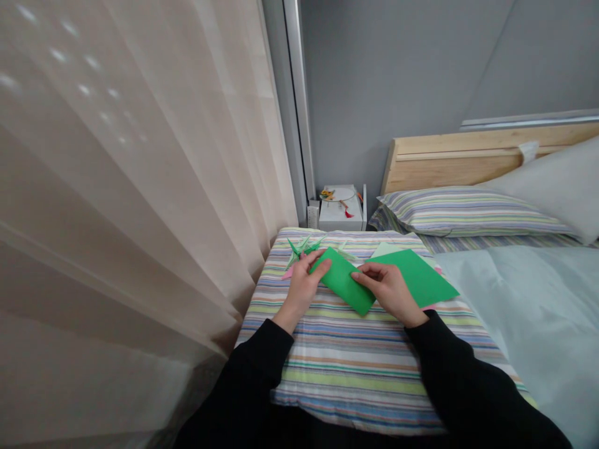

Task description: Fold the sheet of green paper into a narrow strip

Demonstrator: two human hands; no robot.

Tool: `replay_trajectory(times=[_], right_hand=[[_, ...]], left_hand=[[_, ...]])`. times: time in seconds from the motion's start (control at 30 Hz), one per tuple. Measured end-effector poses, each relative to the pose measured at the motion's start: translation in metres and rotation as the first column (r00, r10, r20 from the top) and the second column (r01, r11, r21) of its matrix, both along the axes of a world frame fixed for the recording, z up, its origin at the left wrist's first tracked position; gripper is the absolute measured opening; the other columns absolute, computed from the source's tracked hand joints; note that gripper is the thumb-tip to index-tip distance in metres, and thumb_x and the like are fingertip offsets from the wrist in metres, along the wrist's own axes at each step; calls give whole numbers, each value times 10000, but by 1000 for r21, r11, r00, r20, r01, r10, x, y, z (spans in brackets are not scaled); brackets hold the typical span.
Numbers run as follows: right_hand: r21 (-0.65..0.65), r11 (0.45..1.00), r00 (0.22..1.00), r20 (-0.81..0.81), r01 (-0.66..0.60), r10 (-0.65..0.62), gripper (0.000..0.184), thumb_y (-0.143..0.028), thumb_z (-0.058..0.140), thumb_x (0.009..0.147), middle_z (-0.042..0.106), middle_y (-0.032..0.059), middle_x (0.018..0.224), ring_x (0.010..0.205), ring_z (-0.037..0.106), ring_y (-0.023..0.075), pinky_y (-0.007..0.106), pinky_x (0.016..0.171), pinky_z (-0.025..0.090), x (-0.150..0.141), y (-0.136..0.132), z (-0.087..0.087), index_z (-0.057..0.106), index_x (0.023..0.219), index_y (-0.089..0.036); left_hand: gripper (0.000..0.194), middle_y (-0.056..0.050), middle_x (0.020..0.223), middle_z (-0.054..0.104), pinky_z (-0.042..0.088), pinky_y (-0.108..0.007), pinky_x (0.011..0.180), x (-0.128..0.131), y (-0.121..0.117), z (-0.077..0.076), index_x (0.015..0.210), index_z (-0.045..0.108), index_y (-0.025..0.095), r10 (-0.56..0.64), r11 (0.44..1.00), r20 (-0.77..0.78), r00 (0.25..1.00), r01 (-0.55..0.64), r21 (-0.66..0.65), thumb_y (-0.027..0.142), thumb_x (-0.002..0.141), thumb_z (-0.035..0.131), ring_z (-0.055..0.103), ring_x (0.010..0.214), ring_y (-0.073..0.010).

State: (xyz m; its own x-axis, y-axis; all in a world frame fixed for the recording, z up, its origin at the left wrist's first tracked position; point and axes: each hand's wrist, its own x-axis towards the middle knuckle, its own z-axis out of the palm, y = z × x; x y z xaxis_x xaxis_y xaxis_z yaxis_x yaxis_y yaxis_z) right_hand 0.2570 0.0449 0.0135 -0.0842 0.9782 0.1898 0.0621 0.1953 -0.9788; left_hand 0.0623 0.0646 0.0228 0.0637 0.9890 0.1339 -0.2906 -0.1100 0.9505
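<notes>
A person sits with a folded striped quilt [355, 374] across the lap, both hands working just above it. The left hand [302, 288] and right hand [386, 290] hold a folded sheet of bright green paper [344, 280] between them, a smooth, matte, narrow rectangle lying at a slant. The left hand's fingers [314, 262] curl over its upper edge, pinching it against the thumb. The right hand's fingers [362, 274] lie close together, pinching the opposite end.

At the far end of the quilt, beyond the left hand, lies a small spiky cluster of finished green origami cranes [302, 246], with sharp, angular points. So several pieces are done. Just beyond the right hand, a flat green paper sheet [416, 277] lies unfolded on the quilt, with a paler green sheet [386, 250] behind it and slivers of pink paper [287, 272] showing at the edges: paper left to fold.

Black sleeves [253, 368] run up from the quilt's near edge. A sheer, pleated curtain [131, 187] hangs along the quilt's left side.
</notes>
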Motion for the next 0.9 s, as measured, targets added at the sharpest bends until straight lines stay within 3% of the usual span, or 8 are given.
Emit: replay_trajectory(times=[0.23, 0.53, 0.7, 0.9], right_hand=[[-56, 998, 1000, -20, -16, 14, 336, -494, 813, 721, 660, 4, 620, 566, 544, 143, 273, 529, 381, -3, -3, 2, 726, 711, -170], [-76, 997, 999, -38, 7, -10, 326, -485, 824, 697, 699, 18, 644, 571, 567, 152, 277, 541, 398, -3, 0, -1, 739, 717, -171], [-62, 998, 999, -32, -1, -1, 314, -485, 807, 715, 695, 13, 635, 555, 553, 148, 277, 528, 383, -3, 0, -2, 744, 734, -178], [-21, 1000, 1000, 5, -15, 15, 291, -461, 792, 735, 699, 25, 683, 605, 556, 153, 277, 549, 397, -3, -1, -2, 765, 751, -172]], left_hand=[[365, -55, 880, 781, 531, -267, 741, 0, 3, -5, 992, 754, 153, -17, 998, -23, 1000, 18, 66, 371, 716, 852, 697, 789, -178], [384, -64, 913, 779, 549, -270, 729, 1, 6, -8, 1028, 734, 149, 3, 998, -18, 1000, -2, 69, 345, 719, 847, 707, 802, -183], [412, -81, 989, 768, 546, -266, 730, 0, 5, -8, 1092, 731, 150, 38, 996, -69, 997, -32, 83, 332, 737, 832, 700, 839, -188], [367, -52, 906, 741, 516, -259, 686, -3, 3, -5, 1107, 732, 180, 21, 991, -177, 984, 3, 137, 326, 776, 789, 671, 796, -185]])
